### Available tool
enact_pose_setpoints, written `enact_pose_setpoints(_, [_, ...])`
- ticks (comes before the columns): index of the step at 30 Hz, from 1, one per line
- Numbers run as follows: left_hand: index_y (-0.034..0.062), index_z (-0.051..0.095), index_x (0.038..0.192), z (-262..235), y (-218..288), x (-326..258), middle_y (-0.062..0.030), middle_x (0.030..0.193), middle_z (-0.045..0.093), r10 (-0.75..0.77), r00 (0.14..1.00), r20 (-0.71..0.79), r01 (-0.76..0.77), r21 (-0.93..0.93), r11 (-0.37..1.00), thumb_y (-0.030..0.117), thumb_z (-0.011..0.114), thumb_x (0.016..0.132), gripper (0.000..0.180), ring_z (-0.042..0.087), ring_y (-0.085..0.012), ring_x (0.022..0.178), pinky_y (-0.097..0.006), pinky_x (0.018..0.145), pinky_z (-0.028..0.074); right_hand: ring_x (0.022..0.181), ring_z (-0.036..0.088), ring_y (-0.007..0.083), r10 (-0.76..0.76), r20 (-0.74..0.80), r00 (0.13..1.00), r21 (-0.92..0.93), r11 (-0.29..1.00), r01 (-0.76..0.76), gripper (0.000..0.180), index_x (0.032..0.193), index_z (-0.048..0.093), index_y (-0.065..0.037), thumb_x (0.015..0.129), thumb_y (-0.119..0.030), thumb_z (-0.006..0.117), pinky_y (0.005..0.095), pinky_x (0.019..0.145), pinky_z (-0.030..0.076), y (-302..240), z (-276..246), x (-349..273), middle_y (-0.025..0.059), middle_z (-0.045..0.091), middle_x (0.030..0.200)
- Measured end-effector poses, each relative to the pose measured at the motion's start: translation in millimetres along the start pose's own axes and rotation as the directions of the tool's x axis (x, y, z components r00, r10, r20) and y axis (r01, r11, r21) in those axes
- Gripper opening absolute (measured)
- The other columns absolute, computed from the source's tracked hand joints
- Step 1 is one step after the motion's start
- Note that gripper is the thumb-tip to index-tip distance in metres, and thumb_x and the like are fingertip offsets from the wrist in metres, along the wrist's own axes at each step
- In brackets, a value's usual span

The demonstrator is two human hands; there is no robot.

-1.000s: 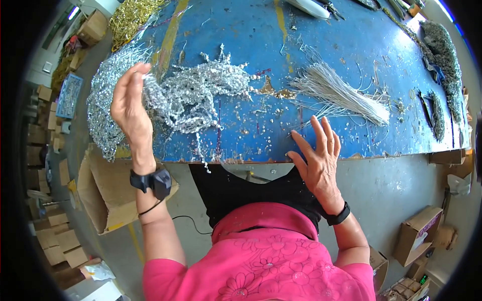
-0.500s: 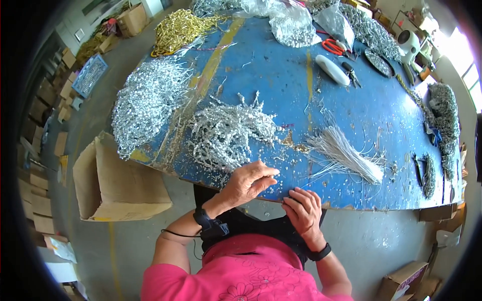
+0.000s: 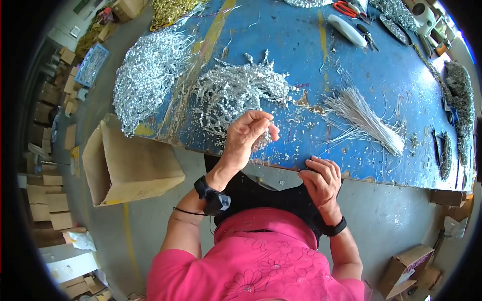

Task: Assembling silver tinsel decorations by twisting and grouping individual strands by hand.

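Note:
My left hand (image 3: 246, 135) is closed over the table's front edge, its thumb and fingers bent together. Silvery bits show just under those fingers, but I cannot tell whether they are held. Just beyond it lies a tangled heap of silver sequin strands (image 3: 233, 93), with loose flakes scattered about. My right hand (image 3: 324, 181) rests on the table edge, fingers loosely bent and slightly apart, with nothing visible in it. Past that hand, to the right, is a bundle of thin silvery wires (image 3: 369, 120), fanned at its left end and gathered at its lower right.
A larger silver heap (image 3: 150, 75) and gold strands (image 3: 173, 12) are at left on the blue table (image 3: 291, 45). Red-handled scissors (image 3: 346, 9), a white oblong object (image 3: 347, 31) and pliers (image 3: 369, 37) lie at back right. An open cardboard box (image 3: 140, 163) stands left.
The whole view has tilted, so the table and its things sit higher up. My left hand's fingers have curled in more. My right hand stays at the table edge.

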State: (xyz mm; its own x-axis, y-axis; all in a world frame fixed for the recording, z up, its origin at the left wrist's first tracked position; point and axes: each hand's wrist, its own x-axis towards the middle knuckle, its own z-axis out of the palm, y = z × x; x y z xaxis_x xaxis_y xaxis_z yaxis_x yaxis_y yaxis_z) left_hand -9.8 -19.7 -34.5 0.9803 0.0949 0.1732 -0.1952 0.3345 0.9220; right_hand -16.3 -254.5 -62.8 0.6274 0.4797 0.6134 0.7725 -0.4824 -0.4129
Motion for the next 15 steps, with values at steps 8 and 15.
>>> enact_pose_setpoints(8, [0.0032,0.063,0.105,0.0,-1.4,-7.5,-0.0061,0.092,0.066,-0.13,0.991,0.028,0.133,-0.187,0.973,0.015,0.056,0.093,0.017,0.06,-0.0105,0.085,-0.02,0.065,0.045,0.074,0.061,0.0207,0.326,0.017,0.945,0.329,0.891,-0.313,0.015,0.086,0.064,-0.007,0.074,-0.002,0.072,0.0336,0.078,0.046,-17.1,2.3,35.0,0.0052,0.063,0.078])
enact_pose_setpoints(15, [0.0046,0.062,0.1,-2.1,-3.6,-11.3,-0.0083,0.097,0.066,-0.148,0.989,0.026,0.149,-0.299,0.943,0.005,0.063,0.087,0.013,0.061,-0.0132,0.092,-0.026,0.085,0.047,0.073,0.061,0.0149,0.495,0.107,0.862,0.617,0.647,-0.448,0.009,0.087,0.063,0.0,0.08,-0.001,0.068,0.0265,0.069,0.048,-32.9,18.7,68.0,0.0067,0.063,0.079])
